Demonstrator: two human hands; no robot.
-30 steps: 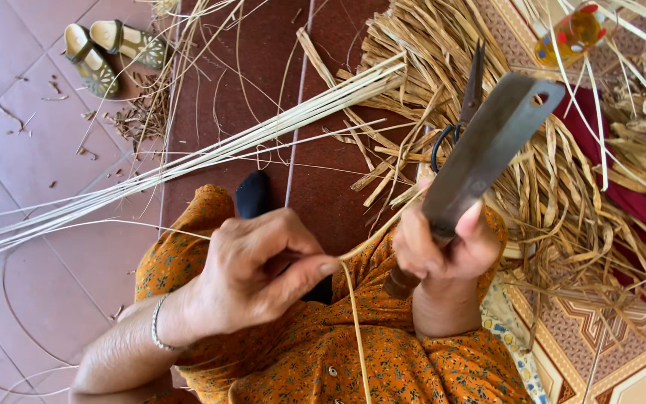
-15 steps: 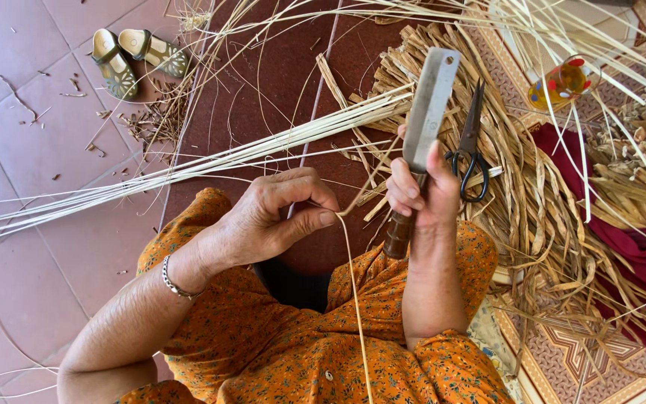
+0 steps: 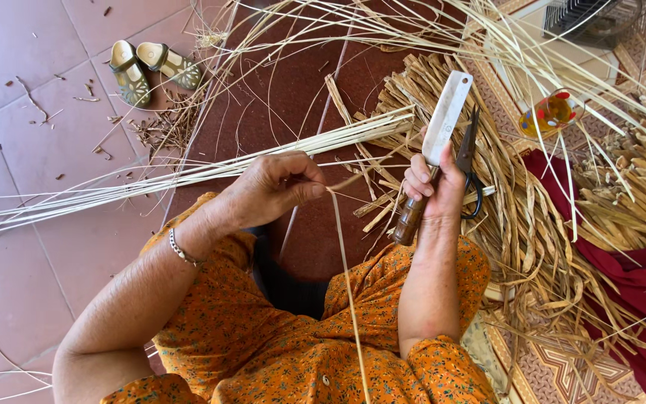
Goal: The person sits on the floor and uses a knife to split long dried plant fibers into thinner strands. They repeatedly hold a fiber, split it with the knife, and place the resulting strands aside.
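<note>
The left hand [image 3: 274,191] pinches a thin pale cane strip [image 3: 347,277] between thumb and fingertips; the strip runs from that closed grip down across the lap of the orange patterned dress [image 3: 263,352] toward the near edge. The right hand [image 3: 431,187] is wrapped tight around the brown wooden handle of a broad flat-bladed knife [image 3: 443,123], whose pale blade points up and away, clear of the strip.

As a judgement of progress: a long bundle of pale split strips [image 3: 151,179] already lies across the red tiled floor [image 3: 24,112] from the left toward the middle, which suggests many lengths are finished. To the right, a large heap of coarse tan cane offcuts and unsplit pieces [image 3: 532,217] remains, partly over a dark red cloth [image 3: 637,277], so much material seems left to work. Black-handled scissors [image 3: 469,161] rest on the heap just behind the right hand. A pair of green sandals [image 3: 151,69] sits far left.
</note>
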